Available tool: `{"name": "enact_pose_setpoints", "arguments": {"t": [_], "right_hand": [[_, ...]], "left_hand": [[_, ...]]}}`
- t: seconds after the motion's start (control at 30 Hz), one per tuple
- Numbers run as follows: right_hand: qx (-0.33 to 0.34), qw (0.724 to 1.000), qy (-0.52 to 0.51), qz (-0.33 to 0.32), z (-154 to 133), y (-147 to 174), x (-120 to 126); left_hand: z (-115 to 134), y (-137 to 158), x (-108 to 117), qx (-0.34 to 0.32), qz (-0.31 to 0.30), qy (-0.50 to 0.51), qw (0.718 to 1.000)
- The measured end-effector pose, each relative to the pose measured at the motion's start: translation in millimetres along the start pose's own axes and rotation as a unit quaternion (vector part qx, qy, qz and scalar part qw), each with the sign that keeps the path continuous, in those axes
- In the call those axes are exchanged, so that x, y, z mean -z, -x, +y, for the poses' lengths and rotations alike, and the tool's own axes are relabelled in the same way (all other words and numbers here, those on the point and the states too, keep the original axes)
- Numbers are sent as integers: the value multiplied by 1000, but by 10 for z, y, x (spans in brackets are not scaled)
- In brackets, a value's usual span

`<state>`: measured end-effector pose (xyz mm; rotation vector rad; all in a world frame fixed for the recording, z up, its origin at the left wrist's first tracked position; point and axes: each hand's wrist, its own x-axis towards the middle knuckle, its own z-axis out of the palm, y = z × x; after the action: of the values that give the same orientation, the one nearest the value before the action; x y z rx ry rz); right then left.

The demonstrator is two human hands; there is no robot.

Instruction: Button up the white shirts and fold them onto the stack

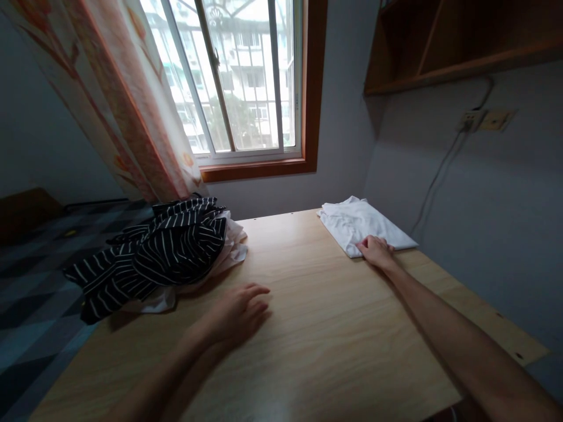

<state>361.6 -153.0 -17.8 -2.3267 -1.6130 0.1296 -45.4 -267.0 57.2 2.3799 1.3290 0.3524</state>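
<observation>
A folded white garment, which looks like a shirt, lies flat at the far right of the wooden table. My right hand is closed on its near edge, with the fingers curled and the thumb against the cloth. Over the middle left of the table, my left hand is open and holds nothing, its fingers loosely stretched to the right. Beyond it on the left sits a crumpled black garment with white stripes. Pale pinkish-white cloth shows from beneath the striped one.
To the left of the table is a bed with a checked cover. A window and a floral curtain are behind the table. On the right, a wooden shelf juts from the wall above a socket with a hanging cable.
</observation>
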Motion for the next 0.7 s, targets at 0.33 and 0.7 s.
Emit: {"name": "enact_pose_setpoints", "arguments": {"t": [0.33,0.7], "right_hand": [[23,998,-49,-19,-272,-46,9],[271,772,-560,-131,-1088,1541,-71]], "left_hand": [[-199,-531,-633,-46,217,67,973],[-199,-574,-620,16,155,433,888]]}}
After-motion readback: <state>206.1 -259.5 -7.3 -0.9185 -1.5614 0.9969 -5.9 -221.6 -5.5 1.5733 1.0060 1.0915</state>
